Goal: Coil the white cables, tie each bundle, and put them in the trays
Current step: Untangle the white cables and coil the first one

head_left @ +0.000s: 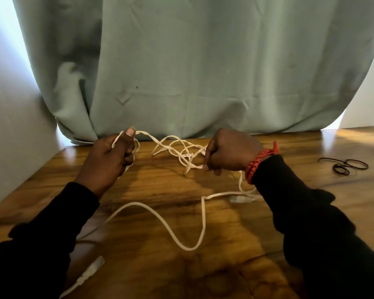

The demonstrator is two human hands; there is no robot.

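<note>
A white flat cable (173, 234) lies in loose loops on the wooden table (225, 266). My left hand (110, 156) grips a few coiled turns of it, thumb up on top. My right hand (229, 154) pinches a tangled stretch of the same cable a little above the table. Between the two hands the cable hangs in a knotty tangle (181, 152). One plug end (240, 199) lies under my right wrist; another plug (91, 270) lies near my left sleeve at the front. No tray is in view.
Several black elastic bands (343, 166) lie on the table at the right. A pale green curtain (192, 61) hangs right behind the table's far edge. A white wall stands at the left.
</note>
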